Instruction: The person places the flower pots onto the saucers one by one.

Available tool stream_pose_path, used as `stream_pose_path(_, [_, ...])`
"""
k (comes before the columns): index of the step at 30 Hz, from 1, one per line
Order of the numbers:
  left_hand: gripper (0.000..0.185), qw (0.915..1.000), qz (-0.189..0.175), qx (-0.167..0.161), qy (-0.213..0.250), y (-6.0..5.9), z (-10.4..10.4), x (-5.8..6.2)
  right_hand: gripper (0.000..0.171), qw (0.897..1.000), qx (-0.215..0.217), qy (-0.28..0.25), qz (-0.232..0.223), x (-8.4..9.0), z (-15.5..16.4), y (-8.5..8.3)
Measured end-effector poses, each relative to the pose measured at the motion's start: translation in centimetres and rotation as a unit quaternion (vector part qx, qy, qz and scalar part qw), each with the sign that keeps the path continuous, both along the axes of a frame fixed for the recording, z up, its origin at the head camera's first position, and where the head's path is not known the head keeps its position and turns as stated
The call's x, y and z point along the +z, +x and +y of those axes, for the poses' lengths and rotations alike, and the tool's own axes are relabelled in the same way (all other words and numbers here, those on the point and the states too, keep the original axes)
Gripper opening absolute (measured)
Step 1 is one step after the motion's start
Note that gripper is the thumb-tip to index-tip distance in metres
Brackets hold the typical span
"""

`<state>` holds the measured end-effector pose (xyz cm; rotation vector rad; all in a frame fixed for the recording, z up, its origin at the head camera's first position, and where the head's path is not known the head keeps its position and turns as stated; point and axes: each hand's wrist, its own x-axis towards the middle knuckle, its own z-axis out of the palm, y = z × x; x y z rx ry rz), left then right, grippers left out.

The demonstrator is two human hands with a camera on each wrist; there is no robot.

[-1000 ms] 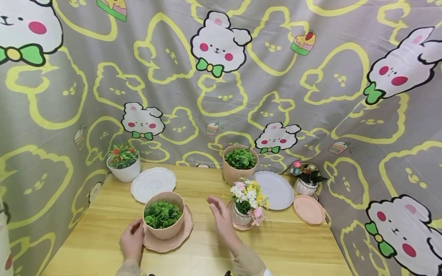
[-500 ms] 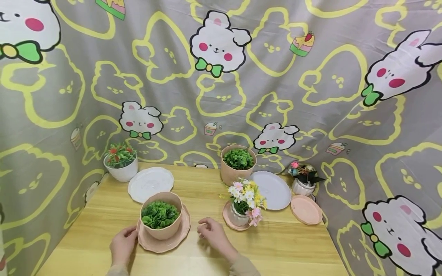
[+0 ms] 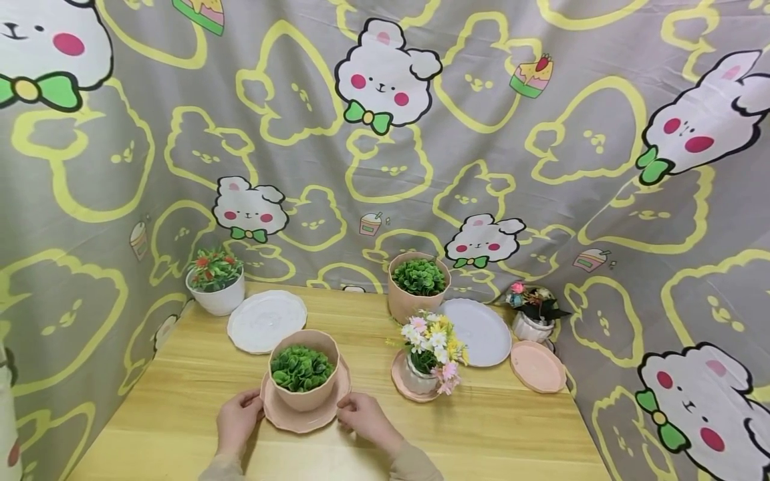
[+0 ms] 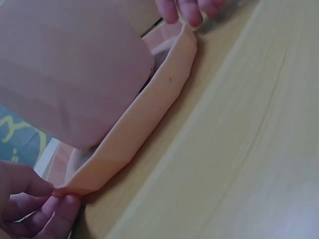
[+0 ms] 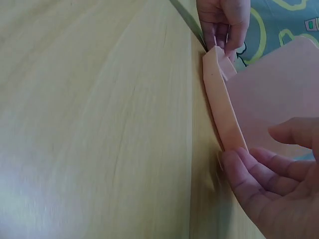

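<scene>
On the near half of the table (image 3: 493, 434), left of the flowers (image 3: 436, 344), sits the saucer (image 3: 301, 423) with the pot (image 3: 305, 399) upright on it. Both have shifted a little rightward since a second ago, measured against the white plate (image 3: 267, 322) behind them. The right hand (image 3: 367, 419), then raised beside the flowers with its fingers extended, has come down to the saucer's right edge. Its fingers touch the rim while the thumb stands apart, so it pinches nothing. The left hand (image 3: 238, 421), at the left edge in both moments, pinches the rim between thumb and fingers. Both forearms, in beige sleeves (image 3: 415, 462), reach in from the near side, flanking the saucer.
</scene>
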<state>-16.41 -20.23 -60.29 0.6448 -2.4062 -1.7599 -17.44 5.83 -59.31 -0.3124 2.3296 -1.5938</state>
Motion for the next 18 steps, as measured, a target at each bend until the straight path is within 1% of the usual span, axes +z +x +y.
stream_pose_path(2, [0.037,0.9999,0.002,-0.008,0.011,-0.2,0.7,0.1,0.016,1.0,-0.006,0.015,0.005,-0.2,0.4,-0.2])
stream_pose_path(4, [0.037,0.9997,0.004,-0.012,0.019,-0.5,1.4,0.2,0.017,1.0,-0.014,0.02,0.004,-0.3,0.9,-0.5])
stream_pose_path(7, [0.04,0.9993,0.009,-0.014,0.033,-1.1,2.3,0.2,0.017,0.999,-0.037,0.015,0.003,-0.5,1.5,-0.9])
stream_pose_path(9, [0.042,0.9986,0.012,-0.014,0.05,-1.5,3.0,0.1,0.018,0.998,-0.061,0.006,-0.003,-0.5,1.9,-1.3])
stream_pose_path(14, [0.047,0.9919,0.025,-0.006,0.124,-2.8,4.8,-0.1,0.022,0.992,-0.122,-0.014,-0.019,-0.5,2.7,-2.1])
stream_pose_path(16, [0.048,0.9879,0.03,-0.003,0.152,-3.3,5.5,-0.3,0.025,0.99,-0.138,-0.023,-0.025,-0.5,2.9,-2.4])
stream_pose_path(18, [0.049,0.9849,0.032,0.001,0.17,-3.9,6.1,-0.4,0.027,0.987,-0.153,-0.031,-0.029,-0.5,3.0,-2.7])
